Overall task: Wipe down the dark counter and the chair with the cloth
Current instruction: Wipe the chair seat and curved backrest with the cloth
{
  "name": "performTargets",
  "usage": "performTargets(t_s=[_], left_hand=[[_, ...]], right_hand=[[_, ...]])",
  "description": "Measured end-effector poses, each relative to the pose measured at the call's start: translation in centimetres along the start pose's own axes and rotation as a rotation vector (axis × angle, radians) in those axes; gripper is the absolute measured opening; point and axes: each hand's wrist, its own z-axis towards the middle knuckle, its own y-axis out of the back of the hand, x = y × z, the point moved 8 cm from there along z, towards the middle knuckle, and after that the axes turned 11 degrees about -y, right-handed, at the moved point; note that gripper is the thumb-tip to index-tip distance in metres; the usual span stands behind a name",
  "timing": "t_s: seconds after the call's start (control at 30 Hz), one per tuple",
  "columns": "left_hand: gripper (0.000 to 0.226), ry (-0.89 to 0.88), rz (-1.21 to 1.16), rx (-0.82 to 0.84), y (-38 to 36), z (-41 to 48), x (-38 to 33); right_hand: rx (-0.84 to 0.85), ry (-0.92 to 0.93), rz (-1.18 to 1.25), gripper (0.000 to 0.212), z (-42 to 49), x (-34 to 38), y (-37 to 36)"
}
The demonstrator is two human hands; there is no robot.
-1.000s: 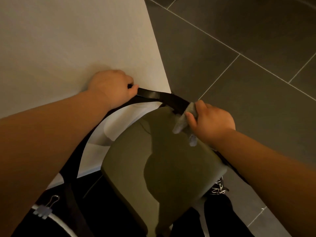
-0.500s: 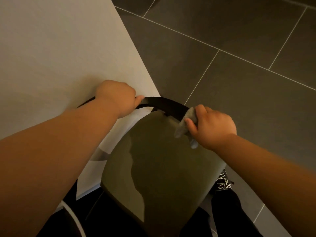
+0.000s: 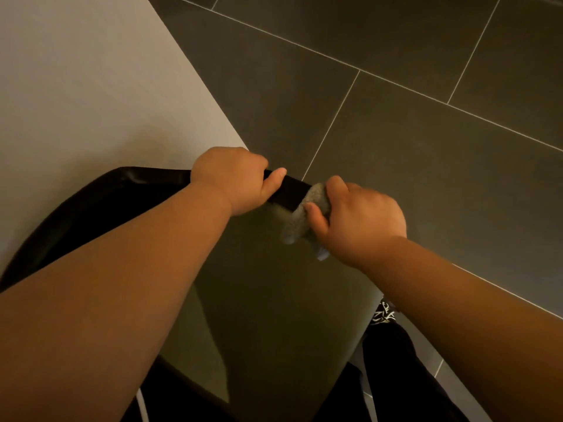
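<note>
Olive chair (image 3: 274,300) below me, its black top rail (image 3: 146,178) running left to right, my left hand (image 3: 231,181) curled tight round it, my right hand (image 3: 359,220) — fingers clamped on bunched grey cloth (image 3: 304,217) — at rail's right end

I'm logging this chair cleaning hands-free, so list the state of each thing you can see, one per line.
chair, steadied by its black rail
left hand, fingers curled round the black rail
right hand, holding the cloth against the black rail
cloth, bunched up, touching the rail just right of the left hand
</note>
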Motion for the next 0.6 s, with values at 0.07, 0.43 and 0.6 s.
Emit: performTargets(t_s=[0.07,0.43,0.6], left_hand=[[0.063,0.008,0.015,0.004,0.0,0.0,0.0],[0.062,-0.006,0.009,0.004,0.2,-0.3,-0.2],[0.062,-0.013,0.054,-0.04,0.1,-0.1,-0.3]], right_hand=[[0.05,-0.031,-0.019,0.044,0.6,0.4,-0.2],[0.0,-0.039,0.04,0.041,-1.5,-1.4,0.6],[0.082,-0.118,0.006,0.042,-0.4,-1.4,-0.1]])
